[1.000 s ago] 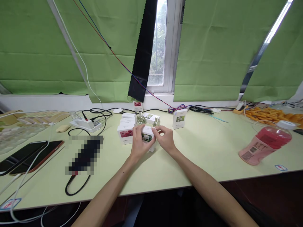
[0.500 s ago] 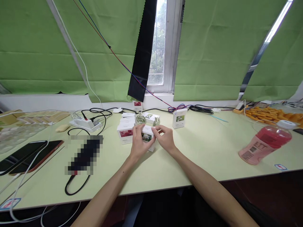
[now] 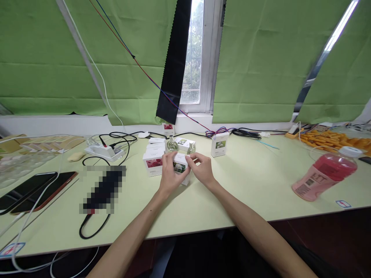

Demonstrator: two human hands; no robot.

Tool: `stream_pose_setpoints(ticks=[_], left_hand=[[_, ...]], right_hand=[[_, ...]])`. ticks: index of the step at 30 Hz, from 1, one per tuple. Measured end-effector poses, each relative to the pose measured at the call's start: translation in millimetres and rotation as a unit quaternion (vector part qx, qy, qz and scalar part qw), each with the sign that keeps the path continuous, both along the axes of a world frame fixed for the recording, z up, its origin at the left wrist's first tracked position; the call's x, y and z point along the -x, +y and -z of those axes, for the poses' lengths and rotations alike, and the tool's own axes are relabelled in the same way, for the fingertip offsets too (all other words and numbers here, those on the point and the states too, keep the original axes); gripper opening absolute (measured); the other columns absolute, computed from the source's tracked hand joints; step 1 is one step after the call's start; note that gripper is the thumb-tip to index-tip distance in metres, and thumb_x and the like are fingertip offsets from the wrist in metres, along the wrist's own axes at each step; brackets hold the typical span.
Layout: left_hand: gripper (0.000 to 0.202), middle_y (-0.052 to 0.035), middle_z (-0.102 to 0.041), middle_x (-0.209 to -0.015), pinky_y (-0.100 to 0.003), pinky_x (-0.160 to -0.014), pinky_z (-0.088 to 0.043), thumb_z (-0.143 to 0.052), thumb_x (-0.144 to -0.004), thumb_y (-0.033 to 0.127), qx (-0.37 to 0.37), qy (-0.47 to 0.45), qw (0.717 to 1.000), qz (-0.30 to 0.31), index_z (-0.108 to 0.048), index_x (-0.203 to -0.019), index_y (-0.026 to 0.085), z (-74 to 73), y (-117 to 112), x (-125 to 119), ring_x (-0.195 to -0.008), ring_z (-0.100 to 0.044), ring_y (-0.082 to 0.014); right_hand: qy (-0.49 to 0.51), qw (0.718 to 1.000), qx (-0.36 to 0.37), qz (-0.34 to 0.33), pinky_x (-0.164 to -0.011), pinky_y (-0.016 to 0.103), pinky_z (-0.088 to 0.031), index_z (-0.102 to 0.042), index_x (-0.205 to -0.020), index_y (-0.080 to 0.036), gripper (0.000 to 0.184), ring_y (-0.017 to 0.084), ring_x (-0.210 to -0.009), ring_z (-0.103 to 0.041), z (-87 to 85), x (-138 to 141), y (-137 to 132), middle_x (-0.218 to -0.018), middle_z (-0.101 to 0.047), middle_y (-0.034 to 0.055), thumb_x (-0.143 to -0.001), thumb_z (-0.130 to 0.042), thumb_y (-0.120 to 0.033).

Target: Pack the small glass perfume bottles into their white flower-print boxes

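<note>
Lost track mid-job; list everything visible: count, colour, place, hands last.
Held box: one, white, centre
Glass bottles: two, clear, behind it
Boxes: several, white, left of it
Lying box: one, white, behind bottles
Standing box: one, white, right of bottles
Far box: one, white, by wall
Drink bottle: one, pink, right
Flat devices: two, black, left
Blurred item: one, dark, left
Power strip: one, white, left
Cables: many, mixed colours, rear
Packages: several, yellow, far left
Pieces: many, orange, far right
Table: one, pale green, beneath
Curtains: several, green, ahead
Window: one, grey, ahead
Left hand, right hand: one each, bare, fingers at held box
</note>
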State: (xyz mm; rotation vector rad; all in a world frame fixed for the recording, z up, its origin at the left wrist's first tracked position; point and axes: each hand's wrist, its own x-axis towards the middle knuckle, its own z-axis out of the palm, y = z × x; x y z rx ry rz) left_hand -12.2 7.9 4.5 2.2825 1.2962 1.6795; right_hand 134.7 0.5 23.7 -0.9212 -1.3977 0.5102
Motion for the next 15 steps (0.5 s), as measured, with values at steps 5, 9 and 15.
stream_pose_setpoints(ticks=[5, 9, 15], left_hand=[[0.059, -0.0114, -0.050, -0.124, -0.046, -0.103, -0.050, -0.076, -0.081, 0.034, 0.005, 0.001, 1.000, -0.001, -0.047, -0.131, 0.022, 0.0, 0.0, -0.4, -0.121, -0.055, -0.0284], [0.059, -0.0114, -0.050, -0.124, -0.046, -0.103, -0.049, -0.076, -0.081, 0.035, 0.012, -0.001, 1.000, 0.001, -0.047, -0.131, 0.022, -0.3, -0.2, -0.7, -0.121, -0.055, -0.0285], [0.058, -0.0114, -0.050, -0.125, -0.047, -0.105, -0.048, -0.075, -0.081, 0.035, 0.020, 0.001, 1.000, 0.001, -0.047, -0.131, 0.022, -1.7, -0.8, -0.9, -0.122, -0.054, -0.0287]], right_hand=[[-0.003, 1.000, -0.001, -0.002, -0.064, 0.029, -0.055, -0.068, -0.070, -0.021, 0.027, 0.018, -0.071, -0.068, -0.3, -0.1, -0.2, -0.077, -0.074, 0.0037, -0.087, -0.064, -0.040], [-0.006, 1.000, 0.005, 0.002, -0.065, 0.029, -0.056, -0.068, -0.069, -0.021, 0.027, 0.018, -0.072, -0.068, -0.3, -0.2, 0.0, -0.077, -0.075, 0.0037, -0.087, -0.063, -0.041], [-0.008, 1.000, 0.010, 0.004, -0.065, 0.029, -0.055, -0.068, -0.070, -0.021, 0.028, 0.018, -0.071, -0.067, -0.5, -0.4, 0.2, -0.076, -0.074, 0.0036, -0.087, -0.063, -0.042]])
